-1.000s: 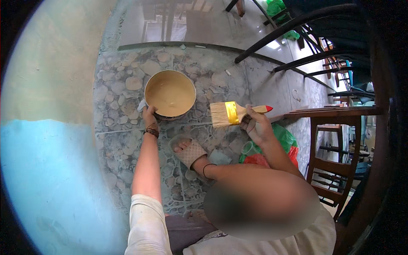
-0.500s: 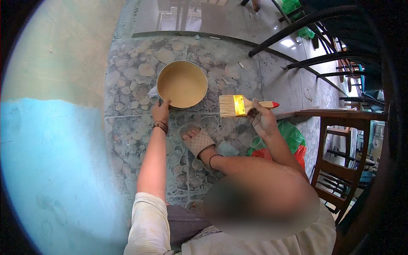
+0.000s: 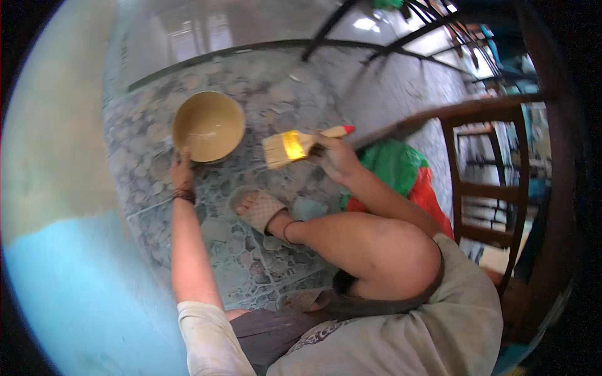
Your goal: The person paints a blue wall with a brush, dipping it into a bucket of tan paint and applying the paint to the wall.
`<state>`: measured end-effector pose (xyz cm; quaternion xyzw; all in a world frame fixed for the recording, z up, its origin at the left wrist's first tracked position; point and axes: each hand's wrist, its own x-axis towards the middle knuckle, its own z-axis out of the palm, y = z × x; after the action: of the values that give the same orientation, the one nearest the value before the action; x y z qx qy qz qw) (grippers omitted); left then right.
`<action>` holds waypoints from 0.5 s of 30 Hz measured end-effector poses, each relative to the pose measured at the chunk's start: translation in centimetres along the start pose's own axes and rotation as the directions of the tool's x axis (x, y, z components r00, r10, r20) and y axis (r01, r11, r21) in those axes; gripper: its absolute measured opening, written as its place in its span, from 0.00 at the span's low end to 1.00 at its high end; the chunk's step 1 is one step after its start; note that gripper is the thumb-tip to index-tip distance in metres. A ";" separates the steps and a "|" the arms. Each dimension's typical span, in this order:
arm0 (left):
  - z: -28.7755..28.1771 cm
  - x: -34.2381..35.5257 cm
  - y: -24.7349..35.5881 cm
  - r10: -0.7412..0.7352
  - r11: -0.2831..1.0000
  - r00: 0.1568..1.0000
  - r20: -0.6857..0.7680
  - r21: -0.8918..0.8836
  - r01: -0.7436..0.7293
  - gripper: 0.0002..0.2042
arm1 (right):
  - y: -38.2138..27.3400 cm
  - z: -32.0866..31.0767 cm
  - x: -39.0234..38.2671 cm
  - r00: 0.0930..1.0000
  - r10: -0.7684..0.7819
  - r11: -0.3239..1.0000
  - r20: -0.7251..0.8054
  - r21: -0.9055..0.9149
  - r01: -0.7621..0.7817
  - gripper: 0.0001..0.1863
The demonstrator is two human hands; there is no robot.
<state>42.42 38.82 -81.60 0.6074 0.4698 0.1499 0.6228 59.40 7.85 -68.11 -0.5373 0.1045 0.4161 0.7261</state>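
Observation:
A round cream-yellow bucket (image 3: 221,114) stands on the stone-patterned floor, its open top toward me. What is inside it is hard to make out. My left hand (image 3: 181,169) grips the bucket's near-left rim, thumb over the edge. To the right of the bucket, my right hand (image 3: 339,159) is closed on a wide paintbrush (image 3: 292,146). The brush has pale bristles, a shiny yellow band and a wooden handle with a red tip. It is held in the air with the bristles pointing left, toward the bucket and apart from it.
On the left rises a wall (image 3: 75,269), bright blue low down and dull beige above. A green and red plastic bag (image 3: 396,164) lies beyond my right forearm. A wooden chair (image 3: 486,188) stands at the right, with dark furniture legs (image 3: 332,28) at the top. My sandalled foot (image 3: 257,210) is near the bucket.
The view has turned and shifted, so bucket, hands and brush appear farther left. Both hands keep their holds. The brush handle now slants up to the right.

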 end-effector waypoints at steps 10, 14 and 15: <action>-0.2 -11.8 -1.7 0.104 0.951 0.973 -0.207 0.305 -0.037 0.29 | 1.6 0.9 0.1 0.996 0.024 0.983 -0.089 0.185 -0.007 0.15; -3.6 -18.1 -6.5 0.046 0.768 0.921 -0.387 0.604 0.215 0.32 | 2.2 2.9 1.4 1.000 0.008 0.999 0.009 0.047 -0.009 0.14; -5.3 -19.3 -8.6 0.011 0.665 0.939 -0.343 0.704 0.249 0.37 | 2.8 4.0 1.9 0.999 -0.017 1.000 0.032 0.009 0.017 0.14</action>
<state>25.13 25.61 -80.64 0.7417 0.6230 0.0016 0.2484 57.46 12.49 -69.59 -0.5284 0.0902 0.4181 0.7334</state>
